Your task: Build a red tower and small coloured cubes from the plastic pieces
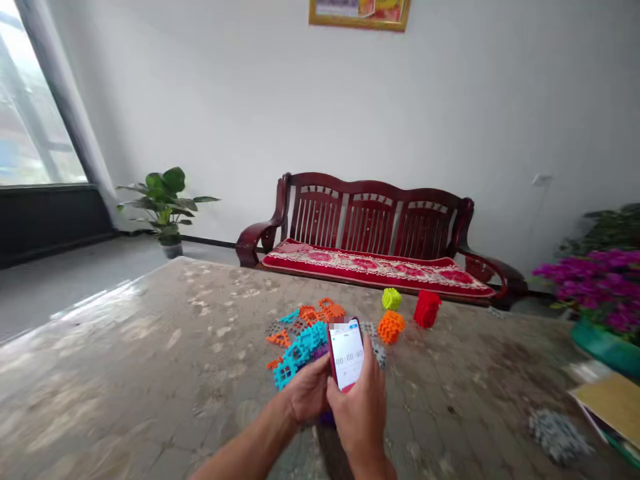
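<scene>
A smartphone point(347, 357) in a red case is held upright above the table, its screen showing a timer at zeros. My left hand point(311, 392) supports it from the lower left, fingers partly hidden behind it. Around its right side wraps my right hand point(361, 408), with the thumb near the bottom of the screen. Behind the phone lie turquoise interlocking plastic pieces point(300, 350) and orange pieces point(327, 309), with some grey and purple ones partly hidden. Further right stand an orange block point(391, 327), a yellow-green block point(391, 299) and a red block point(427, 309), built from similar pieces.
The patterned table point(200, 373) fills the foreground. Grey pieces point(557, 435) and books point(610, 403) lie at the right, near a pot of purple flowers point(595, 287). Beyond the table stands a wooden bench point(373, 220) with a red cushion; a potted plant point(167, 200) is at left.
</scene>
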`<control>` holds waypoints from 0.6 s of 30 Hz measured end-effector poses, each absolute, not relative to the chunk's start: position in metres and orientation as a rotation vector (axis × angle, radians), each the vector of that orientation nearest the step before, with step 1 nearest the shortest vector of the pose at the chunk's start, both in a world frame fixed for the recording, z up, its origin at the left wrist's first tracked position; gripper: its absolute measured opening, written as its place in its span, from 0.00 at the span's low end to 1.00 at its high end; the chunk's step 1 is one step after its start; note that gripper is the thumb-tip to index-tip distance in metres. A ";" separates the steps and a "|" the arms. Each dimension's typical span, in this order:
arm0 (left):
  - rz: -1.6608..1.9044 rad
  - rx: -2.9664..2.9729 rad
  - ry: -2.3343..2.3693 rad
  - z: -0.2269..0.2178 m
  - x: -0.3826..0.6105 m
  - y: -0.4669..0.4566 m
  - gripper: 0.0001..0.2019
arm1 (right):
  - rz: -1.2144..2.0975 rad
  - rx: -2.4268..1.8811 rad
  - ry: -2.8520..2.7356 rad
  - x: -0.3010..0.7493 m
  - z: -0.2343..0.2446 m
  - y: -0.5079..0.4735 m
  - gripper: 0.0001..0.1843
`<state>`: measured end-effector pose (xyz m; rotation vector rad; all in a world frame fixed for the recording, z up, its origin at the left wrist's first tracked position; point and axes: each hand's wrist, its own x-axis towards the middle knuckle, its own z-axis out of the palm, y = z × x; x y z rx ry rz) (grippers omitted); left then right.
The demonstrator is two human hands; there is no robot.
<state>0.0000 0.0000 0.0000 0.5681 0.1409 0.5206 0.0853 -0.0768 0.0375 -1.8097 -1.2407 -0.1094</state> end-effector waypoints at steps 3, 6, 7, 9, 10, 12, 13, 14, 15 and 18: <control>0.550 0.587 0.218 0.010 -0.035 0.019 0.25 | -0.164 -1.797 -1.236 0.094 0.037 -0.085 0.47; 0.736 0.561 0.381 0.017 -0.065 0.039 0.24 | -0.201 -1.805 -1.224 0.103 0.035 -0.095 0.47; 0.842 0.562 0.426 0.018 -0.074 0.046 0.24 | -0.205 -1.815 -1.215 0.106 0.033 -0.098 0.48; 1.019 0.554 0.519 0.018 -0.089 0.058 0.23 | -0.209 -1.836 -1.200 0.112 0.029 -0.105 0.48; 1.088 0.550 0.567 0.017 -0.095 0.064 0.22 | -0.210 -1.847 -1.196 0.114 0.027 -0.108 0.49; 1.208 0.562 0.650 0.013 -0.104 0.075 0.19 | -0.223 -1.875 -1.188 0.120 0.022 -0.114 0.49; 1.238 0.602 0.700 0.010 -0.107 0.079 0.18 | -0.230 -1.890 -1.185 0.122 0.019 -0.116 0.49; 1.282 0.637 0.739 0.007 -0.108 0.083 0.17 | -0.236 -1.907 -1.183 0.125 0.017 -0.118 0.49; 1.324 0.683 0.778 0.004 -0.109 0.085 0.17 | -0.240 -1.926 -1.181 0.127 0.014 -0.120 0.49; 1.478 0.878 0.968 -0.006 -0.108 0.091 0.18 | -0.259 -1.976 -1.174 0.134 0.008 -0.124 0.48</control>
